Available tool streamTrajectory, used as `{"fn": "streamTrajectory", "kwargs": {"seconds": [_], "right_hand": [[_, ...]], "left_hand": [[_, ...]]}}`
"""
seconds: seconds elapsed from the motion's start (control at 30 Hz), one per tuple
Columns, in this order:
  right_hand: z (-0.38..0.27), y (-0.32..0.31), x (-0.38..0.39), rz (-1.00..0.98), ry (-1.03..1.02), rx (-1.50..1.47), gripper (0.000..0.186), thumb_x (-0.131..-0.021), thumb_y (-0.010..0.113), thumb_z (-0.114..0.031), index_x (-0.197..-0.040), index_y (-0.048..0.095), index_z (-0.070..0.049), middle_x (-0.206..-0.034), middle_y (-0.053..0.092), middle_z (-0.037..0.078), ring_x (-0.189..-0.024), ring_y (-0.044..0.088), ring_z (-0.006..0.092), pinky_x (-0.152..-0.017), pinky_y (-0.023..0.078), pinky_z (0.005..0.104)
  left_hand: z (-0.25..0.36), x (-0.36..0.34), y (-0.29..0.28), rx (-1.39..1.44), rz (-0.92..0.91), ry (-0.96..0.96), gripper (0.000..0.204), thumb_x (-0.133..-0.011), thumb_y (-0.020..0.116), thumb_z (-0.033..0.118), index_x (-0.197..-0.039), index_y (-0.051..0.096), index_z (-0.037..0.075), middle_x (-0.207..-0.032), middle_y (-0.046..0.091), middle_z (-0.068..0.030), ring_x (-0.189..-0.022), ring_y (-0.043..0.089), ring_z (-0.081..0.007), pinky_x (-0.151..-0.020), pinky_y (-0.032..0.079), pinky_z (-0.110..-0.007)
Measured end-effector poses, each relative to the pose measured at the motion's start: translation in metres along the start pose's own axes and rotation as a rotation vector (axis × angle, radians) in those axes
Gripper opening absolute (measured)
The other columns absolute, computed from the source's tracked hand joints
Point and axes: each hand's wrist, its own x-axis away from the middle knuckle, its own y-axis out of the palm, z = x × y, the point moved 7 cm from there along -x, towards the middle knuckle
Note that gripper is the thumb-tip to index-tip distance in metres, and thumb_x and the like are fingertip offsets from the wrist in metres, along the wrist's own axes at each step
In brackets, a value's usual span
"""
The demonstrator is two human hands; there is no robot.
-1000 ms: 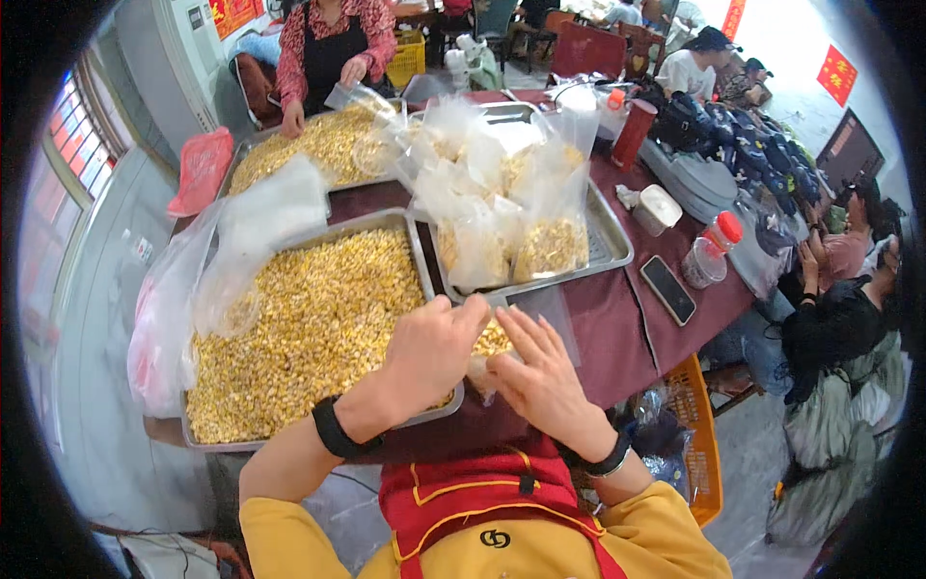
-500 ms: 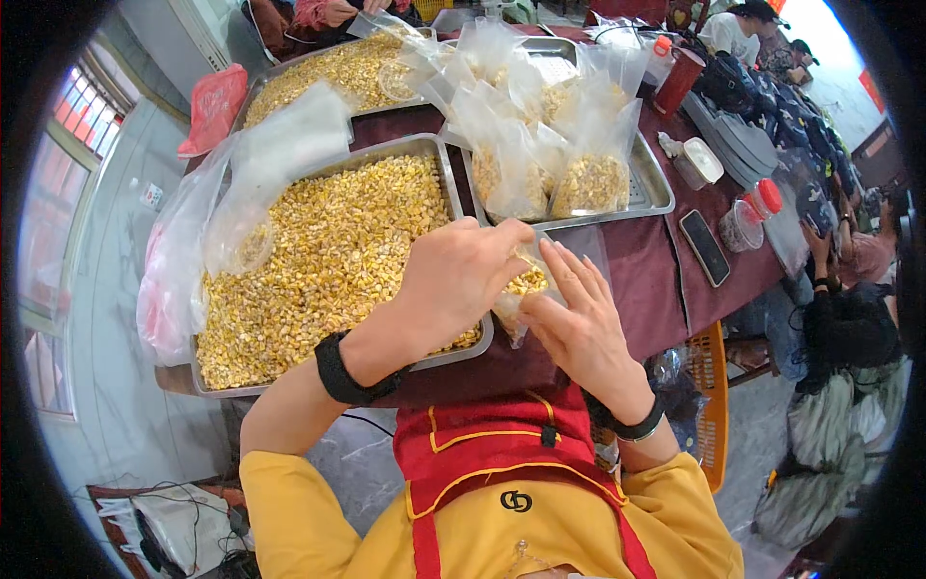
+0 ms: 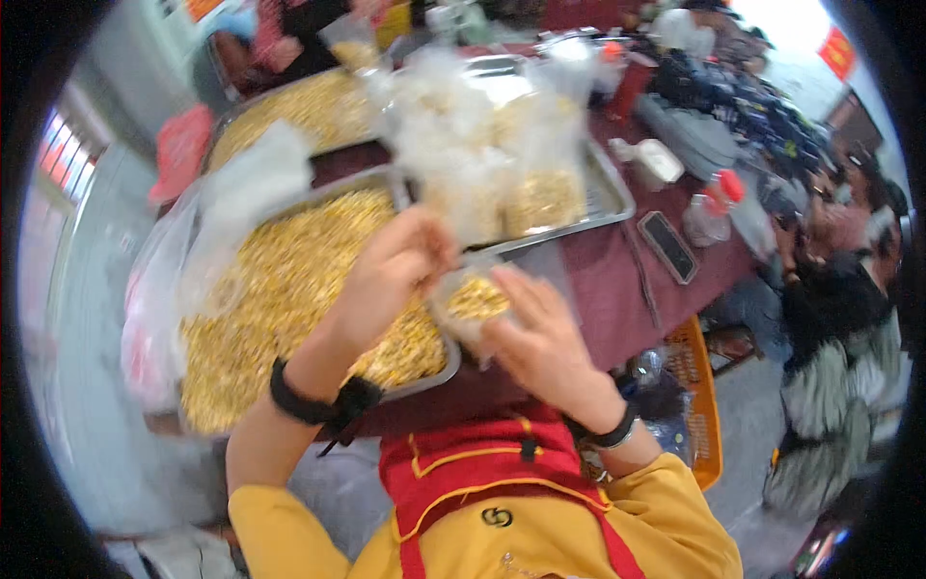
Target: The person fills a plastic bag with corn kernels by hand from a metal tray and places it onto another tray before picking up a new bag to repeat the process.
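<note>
A clear plastic bag (image 3: 475, 301) with yellow corn kernels in it stands at the table's near edge, its mouth facing up. My right hand (image 3: 545, 338) wraps round the bag's right side, thumb and fingers against the plastic. Just above and left of the bag's mouth is my left hand (image 3: 395, 265), fingers curled in and blurred by motion. Whatever those fingers hold, if anything, cannot be made out. Under my left forearm lies a metal tray of loose corn kernels (image 3: 289, 280).
Filled plastic bags (image 3: 545, 198) crowd a second metal tray (image 3: 603, 214) behind. Empty plastic bags (image 3: 256, 159) lie over the corn tray's far left corner. To the right are a phone (image 3: 667, 247), a red-lidded jar (image 3: 709, 217) and an orange basket (image 3: 707, 415). Across the table, a person (image 3: 280, 43).
My left hand has drawn up and left, off the bag's mouth, which now shows wider. My right hand stays at the bag. The whole view has shifted and blurred.
</note>
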Motion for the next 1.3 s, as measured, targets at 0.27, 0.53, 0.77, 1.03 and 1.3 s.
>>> {"fn": "streamTrajectory", "kwargs": {"seconds": [0.27,0.53,0.77,1.03,1.3], "right_hand": [[-0.009,0.014,0.007,0.007,-0.058,0.030,0.020,-0.076,0.061,-0.015,-0.095,0.061,-0.010,-0.138,0.041,0.024,-0.131,0.037,0.0360,-0.101,0.033,0.0555],[-0.006,0.009,0.004,0.046,-0.064,0.013,0.019,-0.079,0.059,-0.015,-0.097,0.057,-0.011,-0.137,0.040,0.022,-0.131,0.036,0.0339,-0.100,0.034,0.0550],[-0.005,0.018,0.002,0.015,-0.049,0.049,0.024,-0.076,0.061,-0.015,-0.099,0.055,-0.009,-0.136,0.041,0.022,-0.131,0.036,0.0343,-0.100,0.035,0.0547],[-0.005,0.008,0.003,0.015,-0.043,0.064,0.018,-0.077,0.065,-0.018,-0.092,0.058,-0.012,-0.136,0.045,0.017,-0.129,0.041,0.0329,-0.099,0.036,0.0550],[-0.004,0.003,0.003,-0.067,-0.012,0.031,0.017,-0.078,0.064,-0.017,-0.093,0.059,-0.013,-0.136,0.046,0.013,-0.129,0.041,0.0324,-0.102,0.032,0.0545]], "left_hand": [[-0.186,0.004,-0.132,-0.962,0.048,-0.364,0.035,-0.089,0.049,0.028,-0.103,0.057,-0.003,-0.096,0.064,-0.0235,-0.096,0.060,-0.0385,-0.079,0.047,-0.044],[-0.183,0.014,-0.064,-1.402,-0.203,-0.010,0.026,-0.090,0.048,0.022,-0.097,0.060,0.000,-0.086,0.066,-0.0220,-0.078,0.063,-0.0419,-0.069,0.050,-0.050],[-0.140,0.051,-0.042,-1.534,-0.446,-0.217,0.045,-0.086,0.055,0.024,-0.124,0.042,0.004,-0.077,0.065,-0.0219,-0.070,0.063,-0.0413,-0.063,0.048,-0.052],[-0.141,0.059,-0.066,-1.283,-0.198,-0.181,0.020,-0.090,0.048,0.020,-0.088,0.056,0.002,-0.081,0.061,-0.0225,-0.080,0.059,-0.0417,-0.067,0.045,-0.050],[-0.113,0.064,-0.068,-0.753,-0.055,-0.313,0.026,-0.091,0.056,0.024,-0.087,0.060,-0.002,-0.073,0.058,-0.0075,-0.069,0.054,-0.0156,-0.064,0.044,-0.031]]}}
